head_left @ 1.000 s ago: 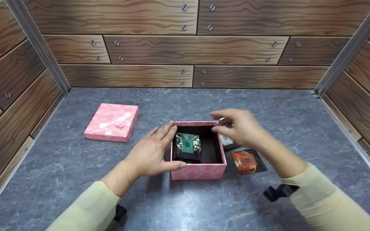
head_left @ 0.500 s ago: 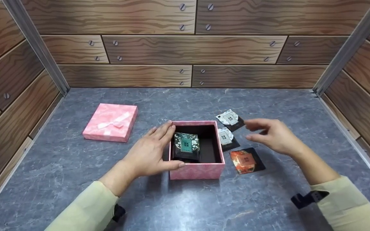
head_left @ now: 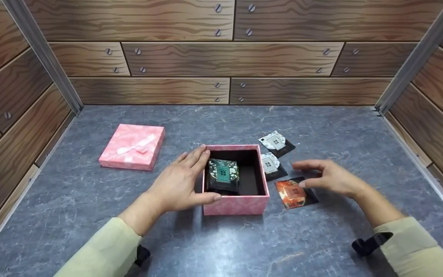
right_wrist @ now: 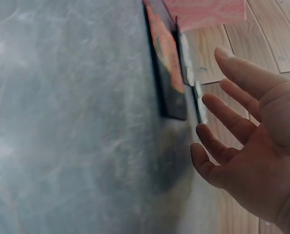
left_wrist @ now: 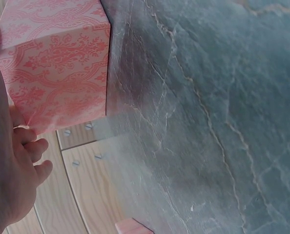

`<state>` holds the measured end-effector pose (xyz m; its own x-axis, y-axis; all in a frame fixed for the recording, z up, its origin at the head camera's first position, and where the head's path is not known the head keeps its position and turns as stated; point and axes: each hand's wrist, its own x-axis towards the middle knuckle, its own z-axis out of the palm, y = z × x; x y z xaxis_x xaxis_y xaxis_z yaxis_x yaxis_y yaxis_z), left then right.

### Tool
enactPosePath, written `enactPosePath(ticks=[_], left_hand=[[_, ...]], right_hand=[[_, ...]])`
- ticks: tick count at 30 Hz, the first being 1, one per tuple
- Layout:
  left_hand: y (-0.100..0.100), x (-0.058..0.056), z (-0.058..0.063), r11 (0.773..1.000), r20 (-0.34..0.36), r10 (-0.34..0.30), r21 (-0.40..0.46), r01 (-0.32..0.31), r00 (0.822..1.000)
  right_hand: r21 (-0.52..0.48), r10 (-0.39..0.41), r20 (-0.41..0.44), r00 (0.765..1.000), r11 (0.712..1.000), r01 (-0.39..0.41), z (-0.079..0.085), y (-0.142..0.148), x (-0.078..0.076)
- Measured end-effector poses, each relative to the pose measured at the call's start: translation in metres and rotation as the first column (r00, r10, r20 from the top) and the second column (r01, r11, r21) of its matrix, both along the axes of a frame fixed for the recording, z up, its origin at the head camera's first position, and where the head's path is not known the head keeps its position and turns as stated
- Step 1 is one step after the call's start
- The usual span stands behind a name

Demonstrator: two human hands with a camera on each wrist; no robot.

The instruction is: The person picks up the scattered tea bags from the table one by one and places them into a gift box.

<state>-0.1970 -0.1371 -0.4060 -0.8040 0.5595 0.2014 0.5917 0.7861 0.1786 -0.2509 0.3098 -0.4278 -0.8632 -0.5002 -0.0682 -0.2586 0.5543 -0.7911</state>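
Observation:
My left hand (head_left: 179, 184) rests on the left side of an uncovered pink box (head_left: 233, 206), its fingers fairly straight by the far left corner and its thumb on the front rim. Inside the box's dark interior, at the left, lies a flat square packet (head_left: 223, 172) with a green label. My right hand (head_left: 333, 177) hovers with parted fingers over an orange-and-black square packet (head_left: 290, 193) right of the box. In the right wrist view nothing lies between the fingers of that hand (right_wrist: 252, 131), and the orange packet (right_wrist: 167, 53) is apart from them.
Two white-and-black packets lie beyond the orange one, the farther packet (head_left: 274, 141) and the nearer packet (head_left: 270, 163), partly hidden by the box. A pink lid (head_left: 133, 146) with a bow sits at the left. Wood-patterned walls (head_left: 229, 57) enclose the grey marbled table (head_left: 221, 123).
My right hand has drawn back from the box's far right corner, moving right and then nearer, uncovering the two white packets. My left hand stays at the box.

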Motion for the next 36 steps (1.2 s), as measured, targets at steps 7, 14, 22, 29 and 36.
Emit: enactPosePath(ticks=[7, 14, 22, 29, 36], left_hand=[[0.000, 0.000, 0.000, 1.000, 0.006, -0.001, 0.013, 0.001, 1.000], [-0.001, 0.000, 0.000, 1.000, 0.016, 0.001, 0.007, -0.001, 1.000], [0.000, -0.001, 0.001, 1.000, 0.021, 0.000, 0.005, 0.000, 1.000], [0.000, 0.000, 0.001, 1.000, 0.017, -0.003, 0.002, 0.003, 1.000], [0.000, 0.000, 0.000, 1.000, 0.009, -0.010, 0.009, 0.010, 1.000]], right_hand=[[-0.020, -0.002, 0.079, 0.997, 1.000, 0.004, -0.012, 0.004, 0.000], [-0.030, 0.013, 0.108, 0.994, 1.000, -0.009, -0.017, 0.006, -0.001], [-0.023, 0.009, 0.087, 0.996, 1.000, -0.007, -0.020, 0.006, 0.001], [-0.021, 0.019, 0.015, 1.000, 1.000, -0.019, -0.021, 0.003, 0.003], [-0.037, 0.042, -0.002, 0.999, 0.998, -0.042, -0.023, 0.001, 0.003]])
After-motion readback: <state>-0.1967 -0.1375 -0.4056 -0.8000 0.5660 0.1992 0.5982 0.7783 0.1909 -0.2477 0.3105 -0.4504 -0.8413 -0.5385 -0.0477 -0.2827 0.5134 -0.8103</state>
